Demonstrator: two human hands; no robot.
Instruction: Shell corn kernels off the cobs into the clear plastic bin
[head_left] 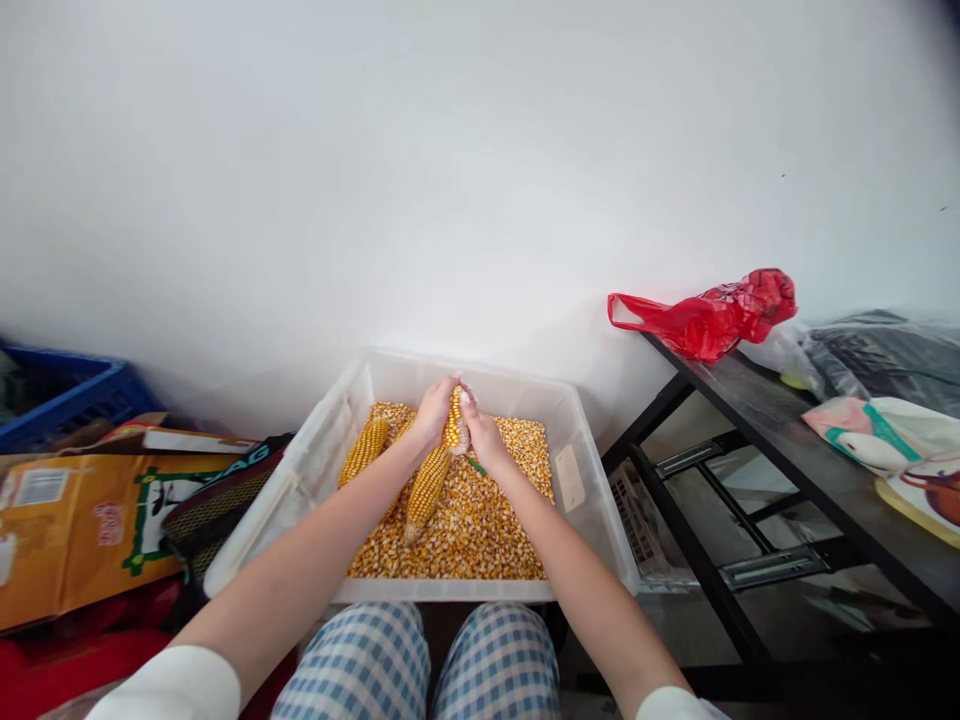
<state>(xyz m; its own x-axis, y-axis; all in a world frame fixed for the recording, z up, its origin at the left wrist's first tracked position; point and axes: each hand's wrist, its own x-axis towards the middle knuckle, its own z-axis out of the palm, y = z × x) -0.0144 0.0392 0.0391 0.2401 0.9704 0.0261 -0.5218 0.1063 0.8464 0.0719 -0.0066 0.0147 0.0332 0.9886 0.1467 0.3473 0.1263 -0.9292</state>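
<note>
Between my two hands is a corn cob (454, 425), held upright over a white plastic bin (600, 480). Part of the cob has lost its kernels and shows pale. My left hand (433, 410) wraps its left side, and my right hand (482, 432) closes on its right side with the thumb near the top. Below them a whole ear of corn (427, 490) lies on loose corn kernels (472, 545). Another ear of corn (364, 452) rests at the bin's left side. A small green object (478, 467) sits by my right wrist, its kind unclear.
A black folding-leg table (720, 400) stands at the right, with a red plastic bag (712, 315) and other bags on it. At the left are an orange cardboard box (82, 530), a black mesh bag (206, 520) and a blue crate (82, 395). A white wall (465, 180) rises behind the bin.
</note>
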